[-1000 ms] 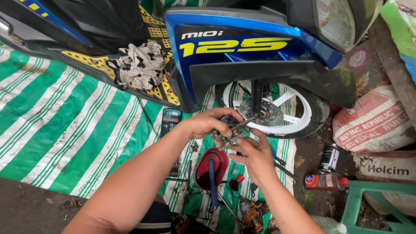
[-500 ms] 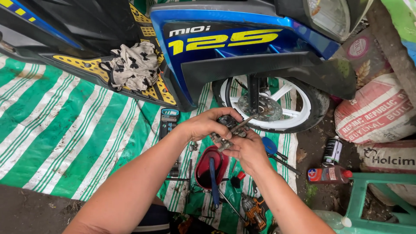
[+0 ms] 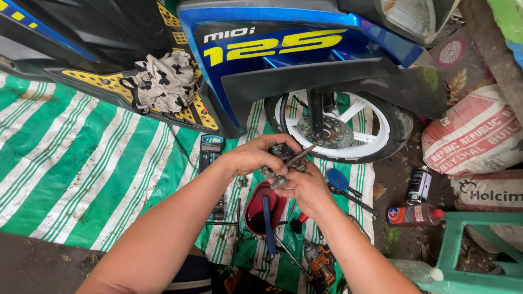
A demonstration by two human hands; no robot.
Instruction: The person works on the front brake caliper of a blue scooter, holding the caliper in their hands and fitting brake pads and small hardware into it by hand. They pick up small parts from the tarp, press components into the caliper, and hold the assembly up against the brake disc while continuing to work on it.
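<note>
Your left hand point(image 3: 256, 157) clamped the small dark metal part point(image 3: 284, 158) from above, fingers curled round it; your right hand point(image 3: 308, 185) pinched its lower end. Its long axis ran diagonally, up-right toward the front wheel point(image 3: 376, 128), above the green striped tarp point(image 3: 81, 163).

One scooter point(image 3: 305, 49), one front wheel point(image 3: 340, 128), two sacks point(image 3: 474, 141) (stacked at right), two bottles point(image 3: 417, 214), one rag point(image 3: 163, 81).
</note>
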